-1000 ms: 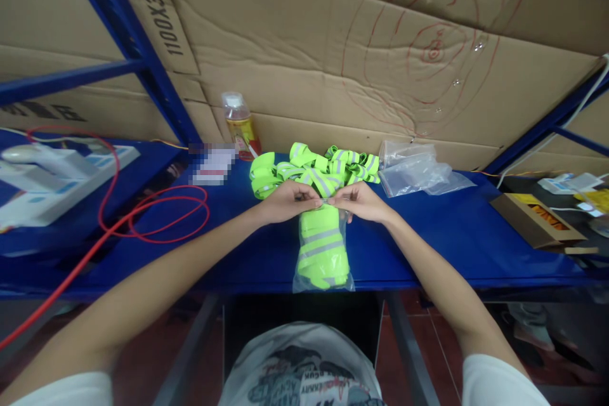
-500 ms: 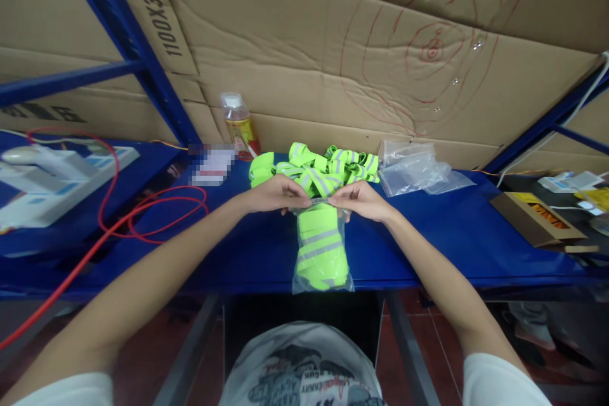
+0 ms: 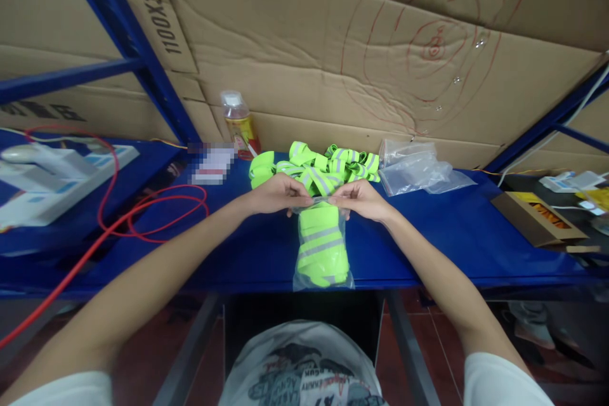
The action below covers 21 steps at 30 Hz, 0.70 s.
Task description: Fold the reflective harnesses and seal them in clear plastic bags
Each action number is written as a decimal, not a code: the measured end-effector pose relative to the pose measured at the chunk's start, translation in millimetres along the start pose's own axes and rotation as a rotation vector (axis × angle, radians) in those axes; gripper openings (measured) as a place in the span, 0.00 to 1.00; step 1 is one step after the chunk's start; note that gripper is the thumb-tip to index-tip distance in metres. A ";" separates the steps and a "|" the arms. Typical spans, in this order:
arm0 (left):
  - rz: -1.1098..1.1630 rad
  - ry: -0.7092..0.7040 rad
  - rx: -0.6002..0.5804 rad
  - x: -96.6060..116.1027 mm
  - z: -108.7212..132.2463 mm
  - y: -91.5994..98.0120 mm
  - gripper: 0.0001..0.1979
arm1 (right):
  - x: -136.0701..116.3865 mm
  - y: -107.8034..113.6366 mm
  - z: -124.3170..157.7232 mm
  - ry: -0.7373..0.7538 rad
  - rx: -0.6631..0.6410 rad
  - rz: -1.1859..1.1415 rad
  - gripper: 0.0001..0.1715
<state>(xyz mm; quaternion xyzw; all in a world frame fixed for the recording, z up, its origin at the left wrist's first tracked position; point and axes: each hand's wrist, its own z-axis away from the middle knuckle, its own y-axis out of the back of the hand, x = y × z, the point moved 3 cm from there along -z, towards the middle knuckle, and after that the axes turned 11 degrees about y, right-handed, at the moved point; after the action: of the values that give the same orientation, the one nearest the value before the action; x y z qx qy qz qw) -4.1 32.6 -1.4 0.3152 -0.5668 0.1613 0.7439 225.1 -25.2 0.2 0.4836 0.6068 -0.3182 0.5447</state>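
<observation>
A clear plastic bag [image 3: 323, 247] filled with folded neon-green reflective bands lies on the blue shelf [image 3: 428, 228] in front of me. My left hand [image 3: 273, 193] pinches the left side of the bag's far top edge. My right hand [image 3: 359, 198] pinches the right side of the same edge. The fingertips of both hands almost meet over the bag's mouth. Just behind my hands sits a loose pile of neon-green reflective bands [image 3: 314, 165].
A stack of clear bags [image 3: 419, 171] lies right of the pile. A drink bottle [image 3: 239, 124] stands at the cardboard back wall. A red cable [image 3: 157, 209] loops at the left beside a white device [image 3: 47, 171]. An open brown box [image 3: 537, 219] sits far right.
My hands stay pinched on the bag's top edge; the left hand's fingers have shifted slightly along it. The bag has hardly moved.
</observation>
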 end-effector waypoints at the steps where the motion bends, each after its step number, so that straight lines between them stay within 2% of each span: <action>1: 0.005 -0.004 0.007 0.9 0.7 -0.9 0.24 | -0.6 -0.5 -0.1 0.006 0.003 -0.002 0.31; 11: 0.030 -0.012 0.056 6.8 3.4 -8.7 0.25 | -0.6 -5.2 1.8 0.061 0.022 0.088 0.31; 17: 0.045 -0.026 0.094 1.8 -1.6 -15.2 0.23 | 4.4 -5.1 -0.2 0.044 -0.006 0.082 0.33; 21: 0.037 -0.021 0.107 -4.2 -4.9 -16.6 0.22 | 3.0 -6.4 -3.2 0.093 0.019 0.085 0.32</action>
<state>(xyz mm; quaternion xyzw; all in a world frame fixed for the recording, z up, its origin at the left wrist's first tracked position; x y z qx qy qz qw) 8.1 23.8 -10.9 0.3456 -0.5709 0.2019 0.7169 218.1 -23.7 -3.0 0.5282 0.6076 -0.2776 0.5242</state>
